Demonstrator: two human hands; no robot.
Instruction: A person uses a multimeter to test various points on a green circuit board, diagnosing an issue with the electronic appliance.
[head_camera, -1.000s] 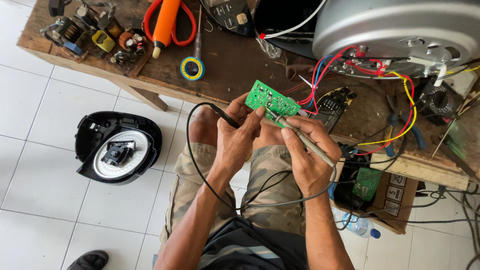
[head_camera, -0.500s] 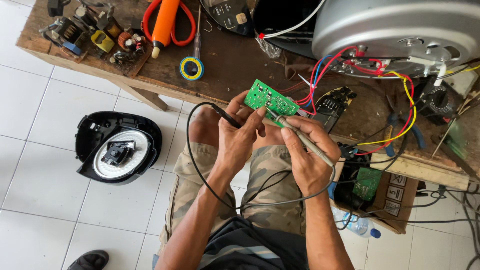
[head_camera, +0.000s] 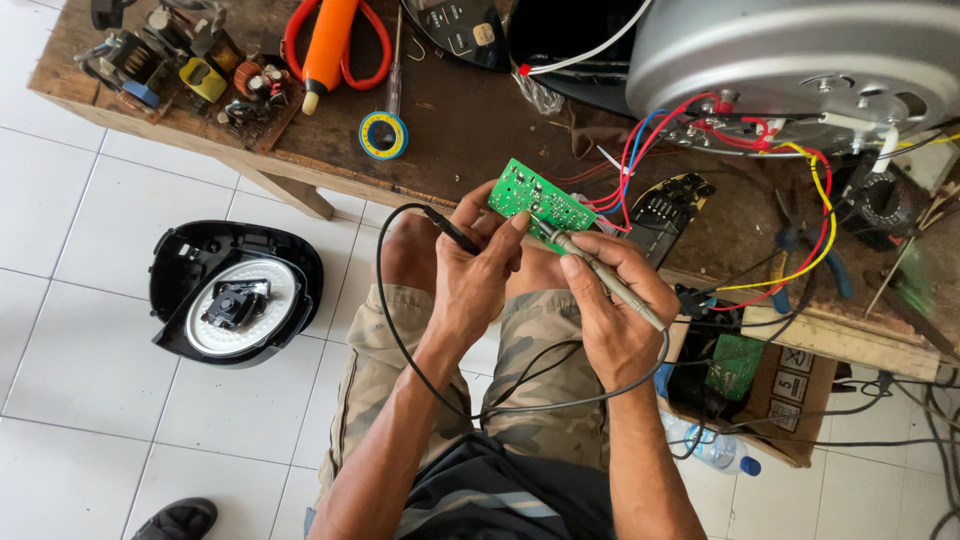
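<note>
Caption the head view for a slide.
Left hand steadies green circuit board; right hand touches a probe to it.

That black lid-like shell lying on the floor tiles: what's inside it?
The black shell lies open side up. Inside sits a round white-and-silver plate with a small dark block at its centre. Whatever lies beneath that plate is covered.

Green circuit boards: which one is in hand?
The small green circuit board pinched by the left hand, wired to the appliance; right hand probes it. The other green board sits in the cardboard box.
</note>
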